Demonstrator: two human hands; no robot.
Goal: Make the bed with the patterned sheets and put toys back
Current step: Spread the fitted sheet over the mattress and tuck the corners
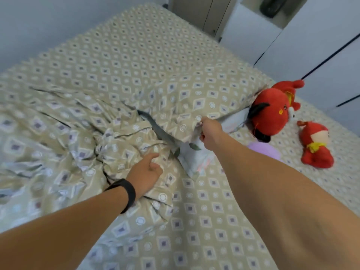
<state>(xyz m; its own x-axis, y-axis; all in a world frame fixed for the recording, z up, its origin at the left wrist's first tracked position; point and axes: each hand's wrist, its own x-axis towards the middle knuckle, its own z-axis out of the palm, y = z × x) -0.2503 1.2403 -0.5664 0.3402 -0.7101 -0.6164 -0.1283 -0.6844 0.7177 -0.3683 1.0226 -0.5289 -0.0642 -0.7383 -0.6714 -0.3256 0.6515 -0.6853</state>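
Note:
A beige patterned sheet (136,55) covers the bed. A pillow in the same pattern (204,98) lies at mid-right, and my right hand (209,133) grips its near edge. Under that edge shows a pale leaf-print pillow (194,156). A crumpled patterned duvet (58,143) fills the left of the bed; my left hand (146,174), with a black band on the wrist, rests on its edge with fingers loosely curled. A big red plush toy (272,112) leans by the pillow. A smaller red doll (315,147) lies to its right.
A lilac round object (266,151) peeks out behind my right forearm. White wardrobe doors (321,45) stand along the right side of the bed. A pale wall (48,22) runs along the far left.

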